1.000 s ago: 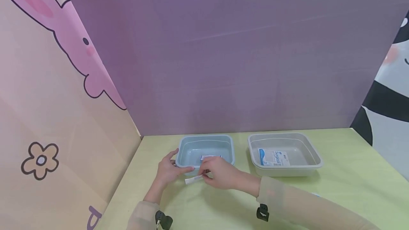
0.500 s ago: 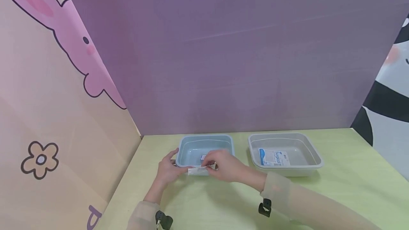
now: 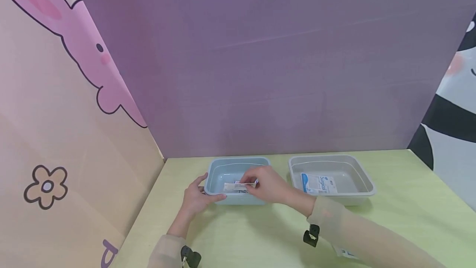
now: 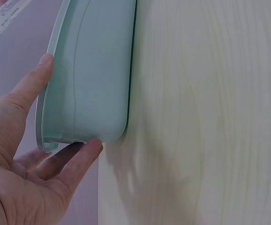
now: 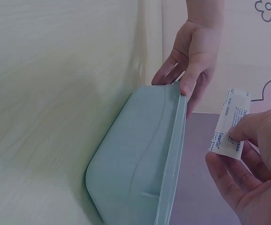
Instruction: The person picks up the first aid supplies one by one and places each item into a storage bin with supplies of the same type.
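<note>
My left hand (image 3: 198,198) grips the near left corner of a light blue plastic basin (image 3: 241,200). Its thumb lies on the rim, and the other fingers are against the end wall, as the left wrist view shows. My right hand (image 3: 267,184) pinches a small flat white packet (image 5: 231,119) between thumb and fingers, with "DearGo" printed on it in blue. The head view has this packet held over the basin's opening, close inside the near rim. Behind it, something with blue and white on it in the basin is mostly hidden.
To the right stands a pale grey basin (image 3: 357,198) holding a white and blue packet (image 3: 320,183) marked "Surgical". Another white packet (image 3: 347,254) lies on the light green table (image 3: 223,239), partly behind my right sleeve. A purple panel (image 3: 260,73) rises at the table's far edge.
My right hand has carried the small packet from in front of the blue basin, up past the near rim and over its opening. My left hand has stayed at the corner.
</note>
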A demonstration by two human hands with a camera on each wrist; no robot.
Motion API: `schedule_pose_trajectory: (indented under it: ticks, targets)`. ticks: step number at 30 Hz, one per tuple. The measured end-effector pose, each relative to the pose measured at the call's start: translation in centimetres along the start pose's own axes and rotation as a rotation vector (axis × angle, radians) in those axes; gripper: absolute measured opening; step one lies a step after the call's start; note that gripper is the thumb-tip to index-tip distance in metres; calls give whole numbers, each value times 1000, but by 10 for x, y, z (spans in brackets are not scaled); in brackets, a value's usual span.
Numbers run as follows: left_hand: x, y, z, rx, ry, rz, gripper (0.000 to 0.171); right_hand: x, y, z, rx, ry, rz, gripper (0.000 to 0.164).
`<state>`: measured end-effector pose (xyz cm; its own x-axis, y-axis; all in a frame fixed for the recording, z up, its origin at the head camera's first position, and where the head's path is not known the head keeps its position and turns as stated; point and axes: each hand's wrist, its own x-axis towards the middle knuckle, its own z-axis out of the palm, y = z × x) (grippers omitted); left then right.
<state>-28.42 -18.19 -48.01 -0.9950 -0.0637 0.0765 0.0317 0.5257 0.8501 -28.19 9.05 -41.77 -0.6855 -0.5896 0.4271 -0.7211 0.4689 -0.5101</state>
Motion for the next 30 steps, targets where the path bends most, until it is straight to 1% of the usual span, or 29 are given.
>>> schedule_pose_trajectory:
  ticks: [2,7,10,15,20,23,26,30]
  targets:
    - [0,0,0,2,0,-4,108,0,2,-2,-2,-7,12,17]
    - [1,0,0,2,1,-18,108,0,5,-5,-10,4,1,18]
    - [1,0,-1,3,-1,-17,108,0,7,-7,-15,15,-5,17]
    - [3,-1,0,18,-2,-12,108,1,11,-12,-33,20,9,16]
    - [2,-1,0,21,1,-7,109,2,15,-14,-50,17,47,15]
    - [2,0,0,17,0,-5,109,3,16,-16,-37,13,76,15]
    - [1,0,0,13,-2,-13,109,3,17,-18,-30,12,87,15]
    - [1,0,0,19,-5,-5,109,3,20,-17,-34,19,89,15]
